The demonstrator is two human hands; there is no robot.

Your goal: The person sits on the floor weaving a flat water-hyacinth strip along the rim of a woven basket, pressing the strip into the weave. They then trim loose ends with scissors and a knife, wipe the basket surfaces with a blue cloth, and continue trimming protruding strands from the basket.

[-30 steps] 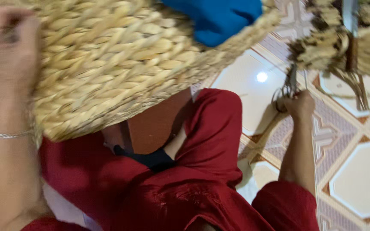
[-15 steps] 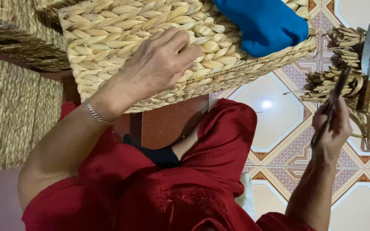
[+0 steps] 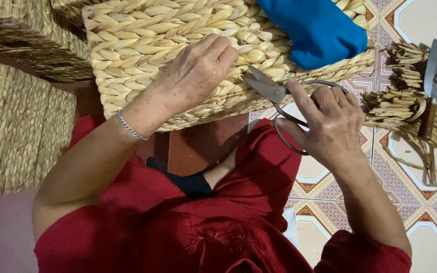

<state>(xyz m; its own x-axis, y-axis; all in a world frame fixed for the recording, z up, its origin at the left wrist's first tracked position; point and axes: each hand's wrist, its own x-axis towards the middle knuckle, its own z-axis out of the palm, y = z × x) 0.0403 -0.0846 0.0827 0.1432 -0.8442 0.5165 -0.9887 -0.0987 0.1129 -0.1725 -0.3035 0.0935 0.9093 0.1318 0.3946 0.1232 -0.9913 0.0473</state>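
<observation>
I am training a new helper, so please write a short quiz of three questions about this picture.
1. True or false: the right hand holds the scissors.
2. What does the left hand rest on: A) woven basket, B) blue cloth, C) tiled floor?
3. Fill in: the knife lies on a bundle of dry ____.

Key: 1 true; 2 A; 3 straw.

Scissors (image 3: 274,96) at woven basket (image 3: 142,40)
</observation>
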